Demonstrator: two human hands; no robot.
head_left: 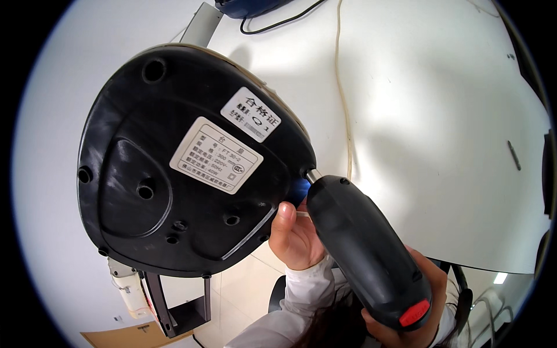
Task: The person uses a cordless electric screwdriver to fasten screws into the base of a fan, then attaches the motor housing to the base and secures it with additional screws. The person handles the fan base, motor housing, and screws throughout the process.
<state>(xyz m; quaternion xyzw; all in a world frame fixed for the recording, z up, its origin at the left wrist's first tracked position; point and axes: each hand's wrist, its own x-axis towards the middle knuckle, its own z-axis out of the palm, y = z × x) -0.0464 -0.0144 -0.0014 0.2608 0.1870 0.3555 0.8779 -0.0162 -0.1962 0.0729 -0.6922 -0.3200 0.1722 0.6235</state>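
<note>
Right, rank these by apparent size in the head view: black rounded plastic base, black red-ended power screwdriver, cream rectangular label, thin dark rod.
1. Black rounded plastic base
2. Black red-ended power screwdriver
3. Cream rectangular label
4. Thin dark rod

The fan base (pixel 130 119) is plastic, smooth and a bit shiny. Its labels (pixel 217 155) look like paper. The power screwdriver (pixel 366 240) is dull plastic with a shiny metal tip (pixel 314 175). The worktop (pixel 429 127) looks smooth; the sleeve (pixel 307 287), cloth.

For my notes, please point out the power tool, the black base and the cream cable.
Power tool (pixel 368 249), head view: middle of the casing.
Black base (pixel 158 138), head view: bare underside.
Cream cable (pixel 342 93), head view: middle of its visible length.
</note>
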